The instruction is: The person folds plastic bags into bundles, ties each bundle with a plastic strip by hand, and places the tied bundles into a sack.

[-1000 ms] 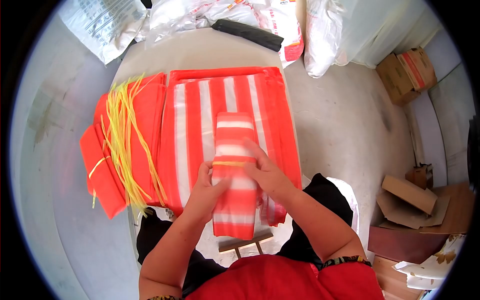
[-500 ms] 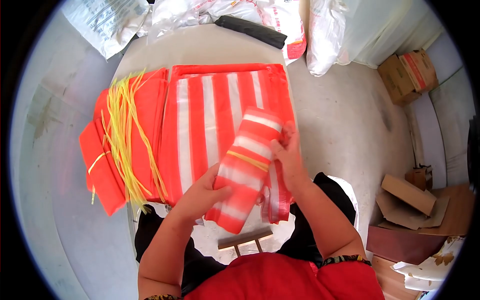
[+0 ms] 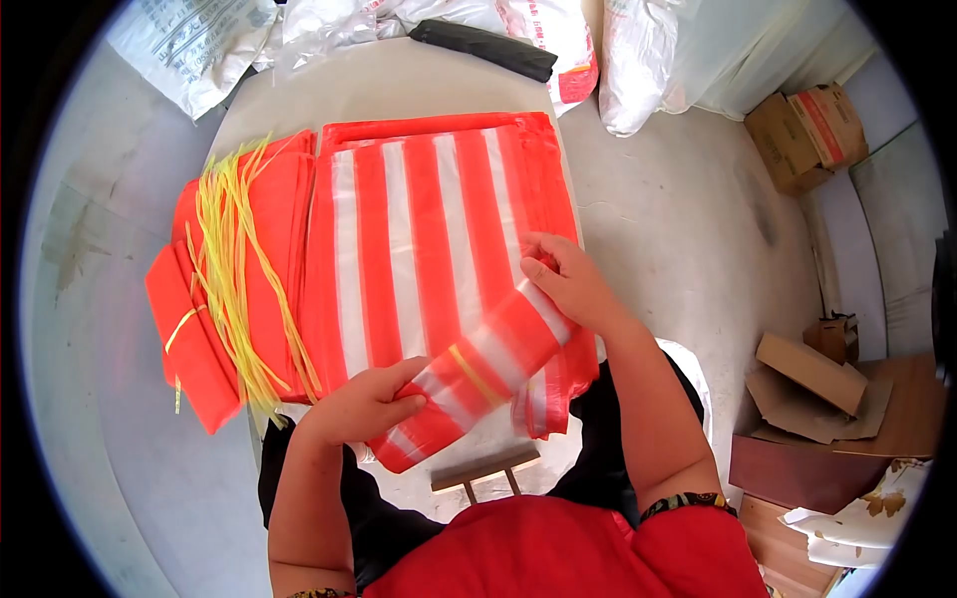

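Observation:
Between my two hands is a folded bundle of red-and-white striped plastic bags (image 3: pixel 508 344), with a yellow tie around its middle. My left hand (image 3: pixel 374 401) grips its lower left end, thumb on top. At the upper right end, my right hand (image 3: pixel 570 281) is closed on the bundle's edge; some of its fingertips are hidden. Beneath lies a flat stack of striped plastic bags (image 3: pixel 424 229) on the table (image 3: pixel 349 80). To the left, loose yellow ties (image 3: pixel 231 254) lie across a stack of plain red bags (image 3: pixel 282 209). A tied red bundle (image 3: pixel 199 349) sits beside them.
A black roll (image 3: pixel 483 50) lies at the table's far edge, near white plastic sacks (image 3: pixel 184 50). Cardboard boxes (image 3: pixel 807 135) stand on the floor at right, with an open carton (image 3: pixel 817 399) nearer me. A small wooden stool (image 3: pixel 483 468) shows between my legs.
The striped bundle has turned to lie more sideways, its lower end moving left with my left hand. My right hand has shifted up and slightly left. The whole view has shifted a little.

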Motion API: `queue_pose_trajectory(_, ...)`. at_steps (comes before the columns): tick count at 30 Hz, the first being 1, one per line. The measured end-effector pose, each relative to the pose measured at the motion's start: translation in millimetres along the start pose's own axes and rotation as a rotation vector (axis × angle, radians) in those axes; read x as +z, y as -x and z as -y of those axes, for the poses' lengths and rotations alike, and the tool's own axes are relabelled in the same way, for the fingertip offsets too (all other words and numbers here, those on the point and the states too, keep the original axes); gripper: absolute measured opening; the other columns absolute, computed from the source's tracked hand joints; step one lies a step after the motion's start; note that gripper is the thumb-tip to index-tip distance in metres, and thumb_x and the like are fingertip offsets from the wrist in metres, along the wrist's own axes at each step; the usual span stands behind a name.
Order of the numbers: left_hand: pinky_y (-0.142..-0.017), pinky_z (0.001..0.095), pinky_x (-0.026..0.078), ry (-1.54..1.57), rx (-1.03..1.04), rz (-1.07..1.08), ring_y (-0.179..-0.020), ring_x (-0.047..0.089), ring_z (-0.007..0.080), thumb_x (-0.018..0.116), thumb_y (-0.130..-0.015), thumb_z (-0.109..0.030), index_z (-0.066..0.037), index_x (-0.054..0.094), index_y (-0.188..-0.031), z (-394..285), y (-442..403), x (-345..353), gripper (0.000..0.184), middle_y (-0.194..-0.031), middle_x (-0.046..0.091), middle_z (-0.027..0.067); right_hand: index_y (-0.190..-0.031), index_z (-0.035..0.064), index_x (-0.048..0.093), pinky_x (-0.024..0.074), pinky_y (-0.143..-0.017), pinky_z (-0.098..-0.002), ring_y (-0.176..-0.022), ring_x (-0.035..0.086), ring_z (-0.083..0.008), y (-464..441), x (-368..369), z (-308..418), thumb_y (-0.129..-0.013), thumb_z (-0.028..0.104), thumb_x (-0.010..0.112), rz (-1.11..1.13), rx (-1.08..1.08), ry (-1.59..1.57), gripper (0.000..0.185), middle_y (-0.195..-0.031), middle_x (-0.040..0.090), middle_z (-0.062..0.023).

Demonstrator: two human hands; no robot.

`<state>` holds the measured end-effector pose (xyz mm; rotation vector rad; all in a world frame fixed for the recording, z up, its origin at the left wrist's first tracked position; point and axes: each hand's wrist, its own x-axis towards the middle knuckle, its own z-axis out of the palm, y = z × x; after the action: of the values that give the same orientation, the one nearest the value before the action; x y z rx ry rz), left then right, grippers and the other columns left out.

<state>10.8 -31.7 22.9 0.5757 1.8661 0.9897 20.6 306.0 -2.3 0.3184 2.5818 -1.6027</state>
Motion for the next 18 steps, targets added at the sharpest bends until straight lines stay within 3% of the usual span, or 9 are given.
queue_pose_trajectory(3,-0.091,0.037,0.053,-0.001,0.017,-0.004,-0.099,0.068,0.0263,0.063,-0.106,-0.016,-0.004,0.048,-0.154,6.5,-0.3,0.7,0.052,-0.106,0.071,0.0176,-0.135,0.0026,0.066,0.0517,-0.095,-0.0291,-0.105,0.063,-0.0115,5.9,-12.3,14.8,-0.097,0.022,0.072,0.147,0.136,-0.065,0.043,-0.108,0.067,-0.0004)
queue_pose_trajectory(12,-0.089,0.0361,0.053,0.082,0.048,0.007,-0.098,0.067,0.0214,0.06,-0.107,-0.012,0.0,0.061,-0.137,9.8,2.8,-1.5,0.033,-0.104,0.072,0.0132,-0.111,0.002,0.072,0.0544,-0.085,-0.0298,-0.094,0.065,-0.0105,10.9,-12.1,20.4,-0.09,0.011,0.076,0.064,0.124,-0.165,0.022,-0.103,0.071,-0.0001)
queue_pose_trajectory(15,-0.089,0.0352,0.053,0.161,0.007,0.007,-0.099,0.066,0.0167,0.059,-0.107,-0.012,0.0,0.063,-0.135,11.1,1.0,1.6,0.031,-0.107,0.072,0.0103,-0.112,0.0021,0.072,0.0537,-0.084,-0.0287,-0.093,0.065,-0.0099,9.0,-10.9,22.4,-0.091,0.011,0.077,0.034,0.079,-0.107,0.024,-0.1,0.071,0.0008)
queue_pose_trajectory(18,-0.09,0.0339,0.053,0.242,-0.024,-0.012,-0.103,0.065,0.0137,0.058,-0.107,-0.013,0.001,0.062,-0.136,7.1,-3.0,4.6,0.032,-0.112,0.072,0.0076,-0.119,0.0026,0.07,0.0534,-0.091,-0.035,-0.103,0.065,-0.0159,5.9,-5.4,18.5,-0.09,0.013,0.078,-0.144,-0.066,-0.032,0.031,-0.112,0.072,-0.0038)
